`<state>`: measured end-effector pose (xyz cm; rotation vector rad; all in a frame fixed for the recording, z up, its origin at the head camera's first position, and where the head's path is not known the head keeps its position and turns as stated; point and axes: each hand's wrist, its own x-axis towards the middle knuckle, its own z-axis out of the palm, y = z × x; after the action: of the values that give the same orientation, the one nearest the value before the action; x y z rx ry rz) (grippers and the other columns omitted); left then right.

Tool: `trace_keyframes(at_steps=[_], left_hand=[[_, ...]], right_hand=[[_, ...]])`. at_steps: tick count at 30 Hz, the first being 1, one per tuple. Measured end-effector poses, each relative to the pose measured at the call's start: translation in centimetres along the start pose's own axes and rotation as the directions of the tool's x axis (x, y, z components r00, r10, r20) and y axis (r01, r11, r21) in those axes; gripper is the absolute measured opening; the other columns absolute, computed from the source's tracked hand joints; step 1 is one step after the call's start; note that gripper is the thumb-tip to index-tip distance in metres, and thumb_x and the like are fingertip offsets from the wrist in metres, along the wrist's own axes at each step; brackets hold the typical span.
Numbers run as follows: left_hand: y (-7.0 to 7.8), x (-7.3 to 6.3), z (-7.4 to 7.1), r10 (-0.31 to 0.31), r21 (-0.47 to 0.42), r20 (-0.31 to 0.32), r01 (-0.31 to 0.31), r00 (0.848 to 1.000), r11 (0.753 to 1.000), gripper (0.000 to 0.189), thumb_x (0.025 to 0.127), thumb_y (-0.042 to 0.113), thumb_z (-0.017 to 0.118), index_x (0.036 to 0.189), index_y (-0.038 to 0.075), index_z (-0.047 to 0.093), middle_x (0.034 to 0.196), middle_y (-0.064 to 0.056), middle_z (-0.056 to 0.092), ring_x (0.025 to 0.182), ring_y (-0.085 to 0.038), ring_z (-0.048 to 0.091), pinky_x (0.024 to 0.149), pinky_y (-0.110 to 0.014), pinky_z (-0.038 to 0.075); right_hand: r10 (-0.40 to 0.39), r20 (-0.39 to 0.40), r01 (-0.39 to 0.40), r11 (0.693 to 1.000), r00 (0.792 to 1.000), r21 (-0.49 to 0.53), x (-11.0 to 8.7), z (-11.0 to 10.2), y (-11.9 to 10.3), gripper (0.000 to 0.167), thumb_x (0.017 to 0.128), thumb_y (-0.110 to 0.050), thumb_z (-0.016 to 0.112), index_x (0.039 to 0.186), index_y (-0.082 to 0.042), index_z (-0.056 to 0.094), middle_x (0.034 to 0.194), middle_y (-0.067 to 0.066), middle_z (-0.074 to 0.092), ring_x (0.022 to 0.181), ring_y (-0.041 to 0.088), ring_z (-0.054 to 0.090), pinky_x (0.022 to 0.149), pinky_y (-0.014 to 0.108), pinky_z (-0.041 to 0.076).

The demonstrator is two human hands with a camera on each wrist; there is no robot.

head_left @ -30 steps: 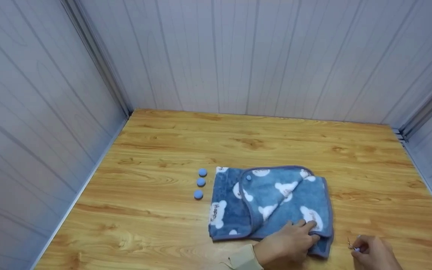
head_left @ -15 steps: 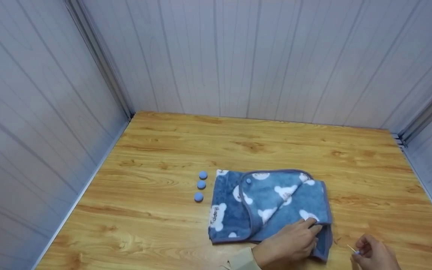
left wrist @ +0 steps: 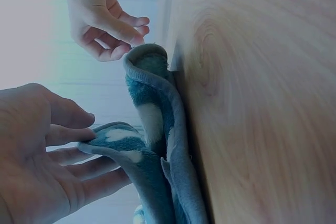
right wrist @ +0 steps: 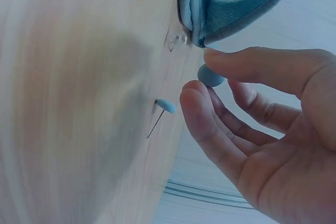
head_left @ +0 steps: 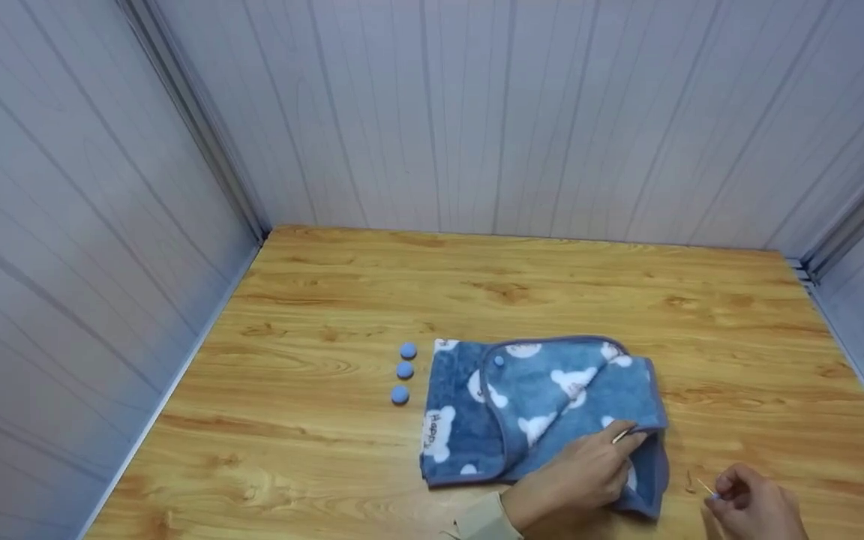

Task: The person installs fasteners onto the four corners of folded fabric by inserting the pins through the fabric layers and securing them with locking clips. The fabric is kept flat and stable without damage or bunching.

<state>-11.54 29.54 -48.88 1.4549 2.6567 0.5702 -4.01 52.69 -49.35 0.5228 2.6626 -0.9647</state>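
While the left hand (head_left: 578,476) is pinching a raised edge of the folded blue-and-white fleece cloth (head_left: 552,397) on the wood-grain tabletop (head_left: 312,300), the right hand (head_left: 756,502) is holding a small round blue knob (right wrist: 211,76) between thumb and fingertip. A blue-headed metal pin (right wrist: 166,106) is lying nearby; three round blue discs (head_left: 405,370) are resting left of the cloth.

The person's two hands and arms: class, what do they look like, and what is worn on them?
The left hand is bare, with no glove or ring visible; a plain, pale beige fabric cuff circles that wrist. The right hand is also bare; no sleeve shows there.
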Motion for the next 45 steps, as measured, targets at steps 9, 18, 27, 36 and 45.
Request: trace_keyframes(at_steps=[9,18,27,36,45], left_hand=[[-0.7,-0.1,-0.9,0.024,-0.056,-0.067,-0.028,0.997,0.998,0.050,0.091,0.012,0.054,0.140,0.013,0.046,0.141,0.000,0.041,0.102,-0.001,0.053,0.075,-0.012,0.045],[-1.1,-0.3,-1.7,0.028,-0.094,-0.164,-0.044,0.986,0.995,0.052,0.089,0.010,0.057,0.140,0.013,0.046,0.138,-0.003,0.043,0.091,0.001,0.052,0.071,-0.007,0.040],[-1.6,-0.7,-2.4,-0.010,-0.150,-0.170,-0.016,0.985,0.989,0.051,0.091,0.011,0.056,0.141,0.013,0.045,0.140,-0.001,0.042,0.105,0.001,0.050,0.080,-0.009,0.040],[-1.8,-0.8,-2.5,0.018,-0.126,-0.207,-0.045,0.978,0.991,0.048,0.093,0.007,0.051,0.140,0.012,0.046,0.138,-0.002,0.043,0.103,-0.001,0.052,0.080,-0.009,0.041],[-1.6,-1.0,-2.4,0.041,-0.164,-0.145,-0.065,0.989,0.984,0.048,0.095,0.006,0.048,0.142,0.014,0.044,0.141,-0.001,0.041,0.093,0.003,0.051,0.073,-0.006,0.038]], right_hand=[[-0.067,-0.067,0.065,0.997,0.995,-0.038,0.0,-0.2,-1.0,0.015,0.076,-0.007,0.072,0.078,-0.006,0.057,0.073,-0.001,0.060,0.067,0.015,0.061,0.058,0.028,0.045],[-0.141,-0.144,0.132,0.989,0.979,-0.068,-0.1,-0.2,-3.2,0.014,0.075,-0.006,0.073,0.076,-0.006,0.059,0.068,0.000,0.061,0.063,0.014,0.060,0.060,0.031,0.047],[-0.270,-0.206,0.260,0.963,0.941,-0.075,-0.3,0.3,-4.9,0.012,0.074,-0.003,0.072,0.074,-0.005,0.060,0.068,0.001,0.061,0.062,0.014,0.060,0.056,0.024,0.048],[-0.351,-0.274,0.347,0.936,0.895,-0.062,-0.3,1.1,-7.2,0.011,0.073,0.000,0.073,0.078,-0.003,0.063,0.074,0.005,0.061,0.065,0.015,0.059,0.056,0.026,0.052],[-0.354,-0.233,0.353,0.934,0.906,-0.048,-0.4,1.9,-8.4,0.012,0.073,0.001,0.071,0.082,-0.001,0.063,0.076,0.007,0.060,0.068,0.018,0.060,0.057,0.028,0.052]])
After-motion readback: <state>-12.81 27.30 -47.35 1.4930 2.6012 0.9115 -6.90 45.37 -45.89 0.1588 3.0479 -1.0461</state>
